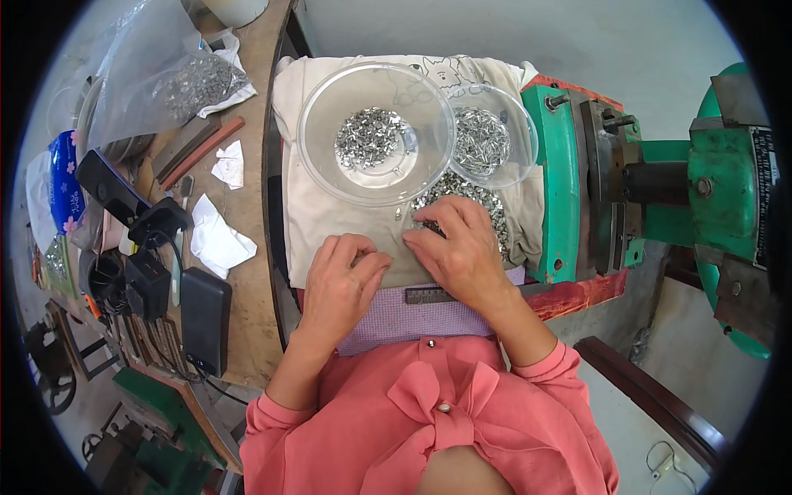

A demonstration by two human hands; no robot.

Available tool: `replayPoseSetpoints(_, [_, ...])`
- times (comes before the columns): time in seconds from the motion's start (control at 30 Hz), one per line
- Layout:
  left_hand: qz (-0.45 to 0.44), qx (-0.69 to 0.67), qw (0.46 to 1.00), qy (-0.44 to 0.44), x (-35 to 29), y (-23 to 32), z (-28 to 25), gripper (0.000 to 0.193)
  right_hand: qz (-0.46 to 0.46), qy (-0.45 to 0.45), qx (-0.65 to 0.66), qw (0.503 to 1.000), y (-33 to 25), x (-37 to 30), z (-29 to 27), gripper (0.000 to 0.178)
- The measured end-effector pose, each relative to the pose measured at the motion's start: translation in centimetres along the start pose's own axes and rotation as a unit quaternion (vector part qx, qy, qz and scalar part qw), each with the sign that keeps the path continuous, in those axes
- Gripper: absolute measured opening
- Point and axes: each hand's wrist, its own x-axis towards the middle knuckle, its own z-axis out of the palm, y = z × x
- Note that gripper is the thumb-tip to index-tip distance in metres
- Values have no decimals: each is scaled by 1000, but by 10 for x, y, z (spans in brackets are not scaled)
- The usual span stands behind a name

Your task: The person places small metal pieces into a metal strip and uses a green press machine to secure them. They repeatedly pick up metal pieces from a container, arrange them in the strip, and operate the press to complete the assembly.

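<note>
My left hand point(340, 276) rests over a beige cloth point(309, 223), its thumb and forefinger drawn together. My right hand point(462, 252) is beside it at the near edge of a loose pile of small shiny metal pieces point(483, 195), fingers curled and the thumb against the forefinger. Anything in either pinch is too small to make out. Beyond my hands stands a large clear plastic tub point(318, 169) with small metal pieces point(367, 138) at its bottom. A smaller clear tub point(525, 157) to its right holds thin, shiny metal pieces point(481, 140).
A green machine point(701, 177) stands close on the right. A dark ruler point(429, 295) lies on purple checked cloth point(371, 326) near me. The wooden bench point(247, 313) at left carries a black power bank point(206, 320), a phone point(111, 186), crumpled tissue point(219, 238) and a plastic bag point(148, 49).
</note>
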Motion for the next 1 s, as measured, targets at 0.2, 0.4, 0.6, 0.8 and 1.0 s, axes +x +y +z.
replayPoseSetpoints(0.2, [26,12,1000,7,4,-1,5,16,39,20,38,998,-9,-10,-12,17])
replayPoseSetpoints(0.4, [56,37,998,11,8,1,13,16,57,36,60,996,-23,-56,-22,21])
replayPoseSetpoints(0.6, [53,37,998,17,5,3,14,17,67,11,57,996,-25,-67,-20,21])
replayPoseSetpoints(0.8, [49,-6,998,26,-14,6,3,19,71,52,6,996,-6,-34,-11,16])
replayPoseSetpoints(1.0, [71,-40,997,15,-29,16,6,21,74,34,-35,996,-8,-11,-2,17])
